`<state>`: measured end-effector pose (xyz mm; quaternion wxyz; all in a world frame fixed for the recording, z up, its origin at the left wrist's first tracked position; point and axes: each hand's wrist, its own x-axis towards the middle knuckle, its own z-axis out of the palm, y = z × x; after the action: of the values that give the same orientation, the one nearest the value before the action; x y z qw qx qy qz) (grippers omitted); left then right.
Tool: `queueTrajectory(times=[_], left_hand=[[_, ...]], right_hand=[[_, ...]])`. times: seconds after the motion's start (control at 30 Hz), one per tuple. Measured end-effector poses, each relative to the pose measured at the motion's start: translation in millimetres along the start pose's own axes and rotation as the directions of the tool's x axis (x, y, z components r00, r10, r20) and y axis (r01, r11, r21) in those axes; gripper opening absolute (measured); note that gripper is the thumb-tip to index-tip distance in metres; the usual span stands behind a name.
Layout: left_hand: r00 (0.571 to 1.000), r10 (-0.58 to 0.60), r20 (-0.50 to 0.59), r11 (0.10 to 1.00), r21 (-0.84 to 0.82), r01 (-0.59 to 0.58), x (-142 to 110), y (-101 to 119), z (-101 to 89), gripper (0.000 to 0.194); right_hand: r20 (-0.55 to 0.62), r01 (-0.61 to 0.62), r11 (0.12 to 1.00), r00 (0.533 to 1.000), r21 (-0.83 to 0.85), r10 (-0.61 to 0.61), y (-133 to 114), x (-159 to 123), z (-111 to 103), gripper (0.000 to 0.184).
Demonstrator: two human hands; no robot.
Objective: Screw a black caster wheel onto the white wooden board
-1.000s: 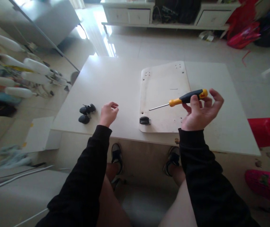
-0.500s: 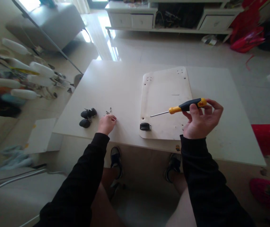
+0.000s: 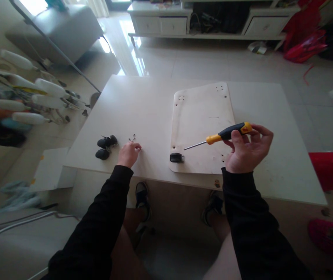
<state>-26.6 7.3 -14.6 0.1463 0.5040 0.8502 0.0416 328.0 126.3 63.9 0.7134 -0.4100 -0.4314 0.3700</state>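
Observation:
My right hand (image 3: 248,149) holds a screwdriver (image 3: 221,135) with a yellow and black handle, its shaft pointing left over a pale wooden board (image 3: 201,116) lying flat on the white table (image 3: 146,101). One black caster wheel (image 3: 176,157) is fixed at the board's near left corner. My left hand (image 3: 128,153) rests on the table with its fingertips pinched next to a few small dark screws (image 3: 132,137); whether it grips one I cannot tell. Loose black caster wheels (image 3: 104,147) lie left of that hand.
A red stool (image 3: 331,169) stands right of the table and a pink object (image 3: 330,233) lies on the floor below it. White bottles and clutter (image 3: 29,101) fill the left side. A white low cabinet (image 3: 201,21) lines the far wall. My feet are under the table.
My left hand came down from above the table onto its surface beside the screws. The screwdriver in my right hand dipped slightly lower over the board.

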Motion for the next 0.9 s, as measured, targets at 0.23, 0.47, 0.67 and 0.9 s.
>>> queueTrajectory(times=[0.23,0.47,0.67,0.9], left_hand=[[1.0,-0.017,-0.004,1.0,0.01,0.017,-0.4,2.5,-1.5,0.024],[1.0,-0.004,0.011,0.999,0.037,0.003,-1.4,4.1,-3.2,0.023],[0.999,0.028,0.02,0.999,0.038,-0.029,-1.0,5.8,-2.3,0.024],[0.998,0.056,0.014,0.997,0.045,-0.057,-0.3,5.5,0.7,0.023]], right_hand=[[-0.006,-0.002,1.0,1.0,-0.02,0.002,1.9,1.1,-1.4,0.054],[0.015,0.0,1.0,1.0,0.009,0.0,-0.5,0.3,-2.8,0.053],[0.014,0.004,1.0,1.0,-0.027,-0.004,1.1,0.9,-3.4,0.055],[0.021,0.012,0.999,1.0,-0.045,-0.011,1.7,0.6,-3.7,0.054]])
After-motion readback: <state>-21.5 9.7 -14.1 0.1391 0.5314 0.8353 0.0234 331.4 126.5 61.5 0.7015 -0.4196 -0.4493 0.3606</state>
